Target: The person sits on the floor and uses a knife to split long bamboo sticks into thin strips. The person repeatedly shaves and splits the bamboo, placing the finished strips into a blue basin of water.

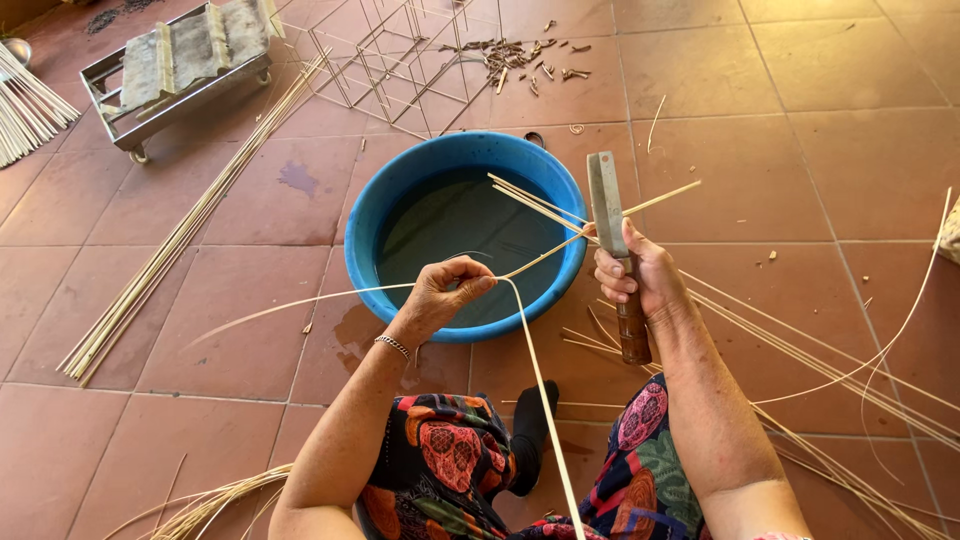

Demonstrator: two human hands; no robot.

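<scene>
My left hand (pixel 447 290) pinches a thin pale bamboo strip (pixel 535 365) over the near rim of a blue basin (pixel 395 190) of dark water. The strip bends down toward my lap and also runs left over the tiles. My right hand (pixel 640 275) grips the wooden handle of a flat-bladed knife (pixel 606 205), blade pointing away from me. Against the blade lies a bamboo stick (pixel 660 198), split into thin strips that reach toward my left hand. A bracelet sits on my left wrist.
Long bamboo sticks (pixel 170 250) lie on the tiles at left, more strips (pixel 830 370) at right. A metal frame with grey slabs (pixel 180 65) stands at back left, a wire frame (pixel 400 60) behind the basin, wood scraps (pixel 520 55) beyond. My patterned trousers fill the bottom.
</scene>
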